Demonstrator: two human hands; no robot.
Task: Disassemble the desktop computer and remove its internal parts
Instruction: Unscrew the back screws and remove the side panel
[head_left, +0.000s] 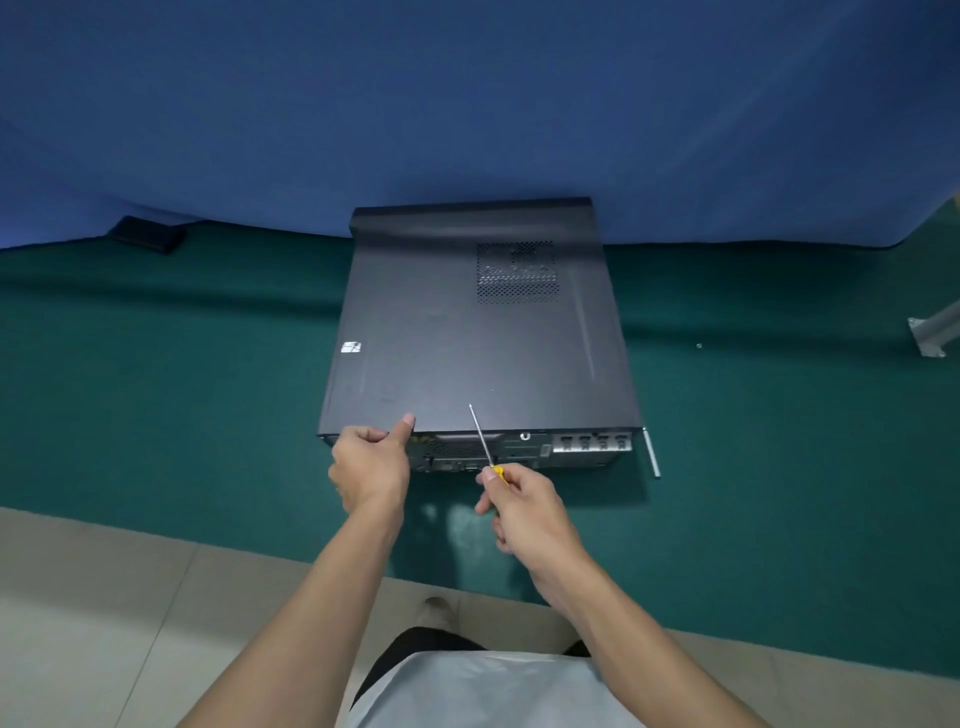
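From the head view, a black computer is seen lying flat on a green mat, with its far end against a blue cloth. Its back, full of plugs, is turned to the person. A patch of little air holes is seen on the top, and a small white sticker near the left side. The left hand is held at the near left corner. Its fingers are curled and the thumb is laid on the top edge, but whether the case is gripped cannot be told. A screwdriver with a yellow handle is pinched in the right hand — its tip is pointed up over the near edge of the top. A thin metal rod is laid on the mat just beside the near right corner.
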